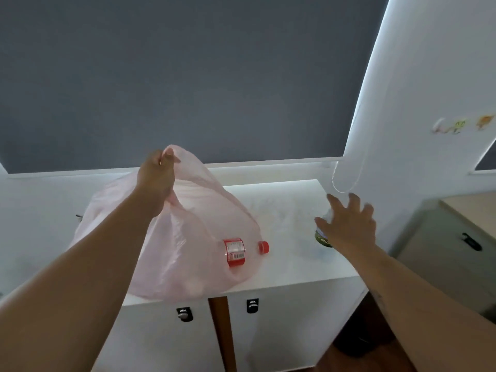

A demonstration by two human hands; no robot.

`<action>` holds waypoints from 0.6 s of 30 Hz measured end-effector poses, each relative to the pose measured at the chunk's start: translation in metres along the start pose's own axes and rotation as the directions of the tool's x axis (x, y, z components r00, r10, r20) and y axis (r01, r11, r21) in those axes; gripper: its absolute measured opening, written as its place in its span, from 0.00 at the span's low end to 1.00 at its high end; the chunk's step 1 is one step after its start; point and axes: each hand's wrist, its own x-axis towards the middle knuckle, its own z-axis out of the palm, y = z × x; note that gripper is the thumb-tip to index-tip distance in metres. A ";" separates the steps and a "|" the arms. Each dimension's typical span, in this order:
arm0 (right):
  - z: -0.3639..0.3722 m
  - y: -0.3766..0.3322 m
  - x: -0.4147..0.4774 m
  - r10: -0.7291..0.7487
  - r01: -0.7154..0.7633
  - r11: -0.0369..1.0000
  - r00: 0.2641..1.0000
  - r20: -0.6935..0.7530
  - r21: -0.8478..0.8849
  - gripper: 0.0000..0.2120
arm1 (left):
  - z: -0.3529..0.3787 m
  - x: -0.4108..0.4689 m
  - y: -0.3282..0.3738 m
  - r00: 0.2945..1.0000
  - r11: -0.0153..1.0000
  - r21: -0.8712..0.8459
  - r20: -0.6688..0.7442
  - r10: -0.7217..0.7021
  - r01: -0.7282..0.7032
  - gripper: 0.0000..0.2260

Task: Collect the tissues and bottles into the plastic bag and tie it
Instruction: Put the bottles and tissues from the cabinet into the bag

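Pink plastic bag [188, 237] rests on the white cabinet [284, 210], its upper rim pinched and lifted by the left hand [157, 175]. At the bag's right edge lies a red-labelled bottle [235, 252], cap pointing away from the bag. Farther right of the bag, the right hand [349, 226], fingers spread and gripping nothing, covers a green-labelled bottle [323, 240]; contact cannot be told.

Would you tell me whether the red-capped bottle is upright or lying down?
Lying down: the red-capped bottle rests lengthwise on the white cabinet top, cap pointing right.
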 end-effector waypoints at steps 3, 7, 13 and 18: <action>0.009 0.017 0.003 0.001 -0.058 0.940 0.986 0.167 0.335 0.22 | 0.002 -0.001 -0.001 1.000 1.000 0.019 0.009 -0.005 0.005 0.14; 0.003 -0.012 -0.009 -0.178 0.190 0.901 0.982 -0.066 0.390 0.16 | 0.002 -0.010 -0.009 1.000 1.000 0.028 0.023 -0.010 0.010 0.16; -0.024 -0.100 -0.023 -0.179 0.330 0.598 0.943 -0.280 0.730 0.13 | -0.008 -0.010 -0.007 1.000 1.000 0.004 -0.024 -0.015 0.015 0.18; 0.007 -0.148 -0.055 -0.194 0.136 0.318 0.978 -0.076 0.938 0.14 | -0.017 -0.012 -0.005 0.997 1.000 0.001 -0.066 -0.026 0.026 0.21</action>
